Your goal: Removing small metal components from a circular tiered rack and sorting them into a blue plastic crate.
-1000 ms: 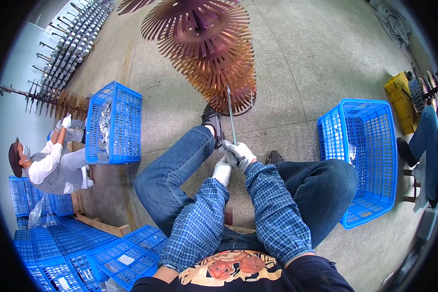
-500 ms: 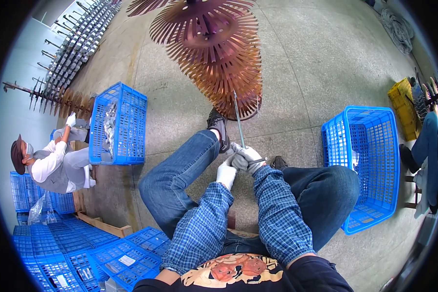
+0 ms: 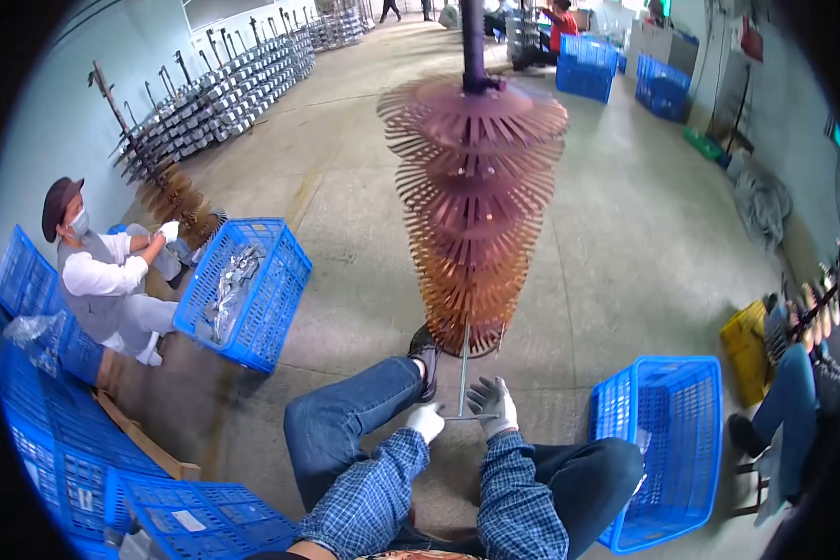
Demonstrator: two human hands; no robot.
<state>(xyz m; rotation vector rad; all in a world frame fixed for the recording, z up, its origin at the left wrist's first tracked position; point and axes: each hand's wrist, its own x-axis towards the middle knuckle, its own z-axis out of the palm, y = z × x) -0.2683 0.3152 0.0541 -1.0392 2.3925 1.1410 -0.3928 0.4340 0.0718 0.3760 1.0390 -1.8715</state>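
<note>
In front of me stands a tall rack of slotted metal discs (image 3: 476, 224), stacked on a dark upright pole and shading from purple at the top to copper below. A thin T-shaped metal rod (image 3: 464, 373) reaches from its lowest discs back toward me, the crossbar nearest my body. My left hand (image 3: 427, 423), white-gloved, is closed round the crossbar's left end. At the other end, my right hand (image 3: 493, 405), also gloved, has its fingers spread, and the bar's tip lies against or just by the palm. How the rod's far end meets the discs is too small to tell.
A blue crate (image 3: 663, 457) stands beside my right knee. To the left, another blue crate (image 3: 247, 294) holds shiny metal parts, with a masked co-worker (image 3: 112, 266) seated behind it. Further blue crates (image 3: 75, 467) fill the lower left. A yellow crate (image 3: 745, 353) sits far right.
My view has tilted up, showing more of the room. My hands, together at the rod's handle before, are now apart; the right has opened while the left grips the crossbar.
</note>
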